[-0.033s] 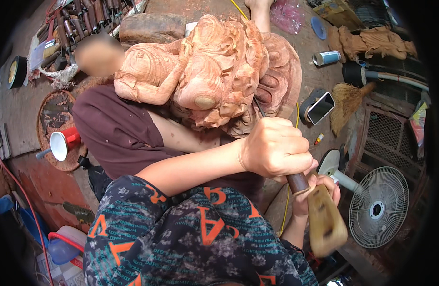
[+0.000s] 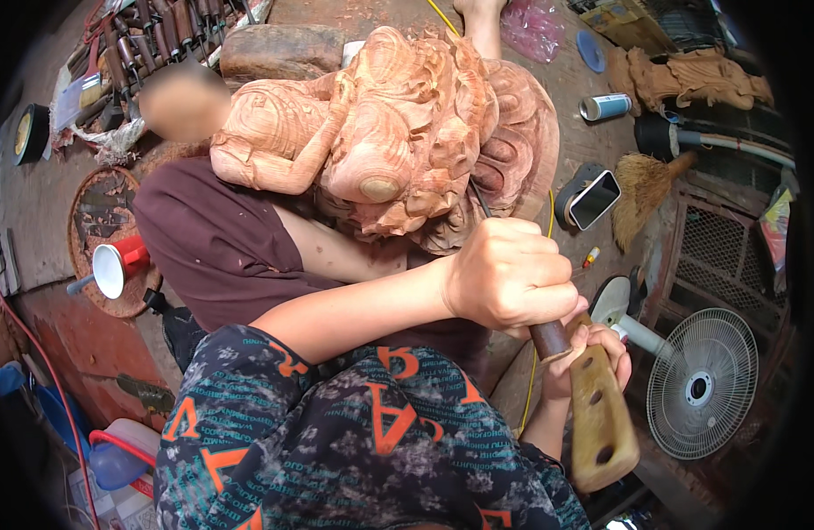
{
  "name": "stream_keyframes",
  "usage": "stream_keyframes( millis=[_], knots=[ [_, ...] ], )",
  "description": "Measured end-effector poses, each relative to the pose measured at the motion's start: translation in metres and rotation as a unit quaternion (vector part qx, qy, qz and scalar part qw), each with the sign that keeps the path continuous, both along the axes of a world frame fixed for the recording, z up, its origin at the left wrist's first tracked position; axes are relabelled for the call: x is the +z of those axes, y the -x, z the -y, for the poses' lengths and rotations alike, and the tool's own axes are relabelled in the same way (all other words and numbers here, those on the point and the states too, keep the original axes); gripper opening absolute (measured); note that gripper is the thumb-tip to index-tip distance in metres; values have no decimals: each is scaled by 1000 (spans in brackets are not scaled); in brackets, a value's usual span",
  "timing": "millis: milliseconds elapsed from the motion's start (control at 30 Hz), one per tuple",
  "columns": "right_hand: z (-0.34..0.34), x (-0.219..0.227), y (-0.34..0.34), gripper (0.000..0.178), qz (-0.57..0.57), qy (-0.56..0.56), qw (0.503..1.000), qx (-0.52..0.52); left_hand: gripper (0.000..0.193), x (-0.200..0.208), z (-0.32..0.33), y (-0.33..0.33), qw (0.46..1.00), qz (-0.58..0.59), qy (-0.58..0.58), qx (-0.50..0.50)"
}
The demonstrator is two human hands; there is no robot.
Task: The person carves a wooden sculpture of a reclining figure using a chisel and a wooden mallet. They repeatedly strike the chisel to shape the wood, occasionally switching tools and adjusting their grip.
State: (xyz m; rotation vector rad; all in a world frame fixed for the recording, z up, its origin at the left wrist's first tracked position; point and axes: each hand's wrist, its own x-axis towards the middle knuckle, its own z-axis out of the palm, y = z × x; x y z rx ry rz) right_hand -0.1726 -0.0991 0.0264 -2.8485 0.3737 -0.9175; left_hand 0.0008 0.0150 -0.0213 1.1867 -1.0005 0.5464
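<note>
A large reddish-brown wood carving point(image 2: 380, 132) of a figure on a petalled base lies on its side across my lap. My left hand point(image 2: 513, 274) is closed round the dark wooden handle of a chisel point(image 2: 552, 341). Its thin blade reaches up from my fist to the folds near the base; the cutting tip is hard to make out. Lower right, my right hand point(image 2: 592, 349) grips a wooden mallet point(image 2: 604, 428), partly behind the chisel's butt. The mallet widens downward and has several dark dents. It lies right beside the chisel handle; whether they touch I cannot tell.
Several chisels point(image 2: 169, 35) lie at the upper left, near a shavings-filled round basket point(image 2: 80, 199) and a red-and-white cup point(image 2: 116, 269). To the right are a phone point(image 2: 594, 201), a can point(image 2: 606, 108), a hand broom point(image 2: 645, 190) and a fan point(image 2: 703, 384). A yellow cord point(image 2: 531, 389) crosses the floor.
The mallet's wide end has shifted slightly down and toward me, and it shows sharp where it was blurred before. The left hand, the chisel and the carving look unmoved.
</note>
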Motion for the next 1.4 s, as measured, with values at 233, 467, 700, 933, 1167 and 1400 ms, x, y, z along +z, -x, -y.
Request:
stream_keyframes(
  millis=[233, 467, 700, 933, 1167, 1400],
  knots=[
    [18, -9, 14, 49, -76, -86, 993, -5, 34, 6, -2, 22, 994, 8, -91, -53],
    [15, -7, 9, 58, 35, -249, 968, -14, 41, 42, 20, 3, 990, -41, -98, -97],
    [34, 20, -8, 59, 6, -338, 940, -40, 37, 42, 39, -24, 997, -59, -24, -31],
    [24, 55, -60, 68, 51, -387, 920, 37, 41, 40, 41, -29, 993, -113, -18, -23],
    [39, 67, -58, 61, -52, -165, 985, -31, 38, 41, 42, -34, 990, -144, 0, -6],
    [34, 71, -60, 43, -39, -129, 990, -37, 34, 42, 43, -35, 985, -167, 42, 17]
  ],
)
